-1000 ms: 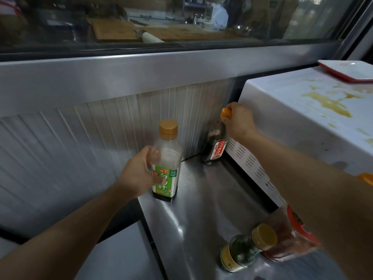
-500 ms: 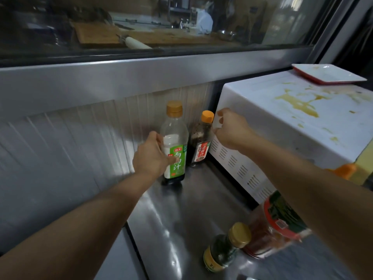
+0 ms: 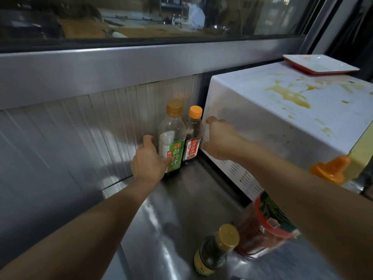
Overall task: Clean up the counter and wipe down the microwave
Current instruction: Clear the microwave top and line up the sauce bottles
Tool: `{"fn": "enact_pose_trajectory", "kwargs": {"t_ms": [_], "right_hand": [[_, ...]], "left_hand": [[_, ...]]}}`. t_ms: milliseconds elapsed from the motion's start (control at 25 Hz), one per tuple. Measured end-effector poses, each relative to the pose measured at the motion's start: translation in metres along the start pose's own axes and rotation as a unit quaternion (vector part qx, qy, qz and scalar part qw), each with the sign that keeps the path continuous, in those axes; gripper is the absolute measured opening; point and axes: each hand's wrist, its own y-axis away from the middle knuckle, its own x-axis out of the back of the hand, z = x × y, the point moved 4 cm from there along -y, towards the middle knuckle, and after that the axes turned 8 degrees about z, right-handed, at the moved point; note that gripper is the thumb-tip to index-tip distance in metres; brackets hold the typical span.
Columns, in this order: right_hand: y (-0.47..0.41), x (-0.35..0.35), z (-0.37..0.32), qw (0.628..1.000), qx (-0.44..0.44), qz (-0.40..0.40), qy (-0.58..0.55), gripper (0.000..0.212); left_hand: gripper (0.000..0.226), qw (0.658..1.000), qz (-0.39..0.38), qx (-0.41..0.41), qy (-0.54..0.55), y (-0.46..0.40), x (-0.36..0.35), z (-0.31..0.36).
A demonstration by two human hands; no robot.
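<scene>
A clear bottle with a green label and gold cap (image 3: 172, 138) stands upright at the back of the steel counter (image 3: 181, 215), against the ribbed wall. My left hand (image 3: 148, 160) grips its lower part. Touching it on the right stands a dark sauce bottle with a red label and orange cap (image 3: 192, 136). My right hand (image 3: 220, 138) hovers just right of that bottle, fingers loosely curled, holding nothing. The white microwave (image 3: 282, 122) sits to the right, its top smeared with yellow-brown stains.
A small dark bottle with a gold cap (image 3: 216, 249) and a large jar with a red and green label (image 3: 266, 223) stand near the counter's front. A red-rimmed white plate (image 3: 319, 64) lies on the microwave. An orange-capped squeeze bottle (image 3: 331, 168) peeks out at right.
My left hand slid the green-label bottle back against the wall beside the dark bottle. My right hand let go of the dark bottle's orange cap and drew away to the right.
</scene>
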Motion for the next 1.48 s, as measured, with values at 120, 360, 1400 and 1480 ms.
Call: {"fn": "enact_pose_trajectory", "kwargs": {"t_ms": [120, 360, 1400, 1480], "right_hand": [[0.009, -0.006, -0.002, 0.998, 0.015, -0.037, 0.038, 0.066], [0.014, -0.006, -0.002, 0.996, 0.027, -0.037, 0.073, 0.064], [0.072, 0.032, -0.02, 0.995, 0.056, -0.023, 0.073, 0.073], [0.089, 0.047, -0.025, 0.997, 0.055, -0.009, 0.062, 0.068]], "left_hand": [[0.054, 0.999, -0.032, -0.007, -0.042, 0.0, -0.008, -0.004], [0.052, 0.999, -0.016, -0.008, -0.047, -0.006, -0.017, 0.007], [0.051, 0.97, -0.19, -0.065, -0.137, 0.023, 0.059, 0.029], [0.051, 0.963, -0.22, -0.087, -0.129, 0.04, 0.076, 0.036]]}}
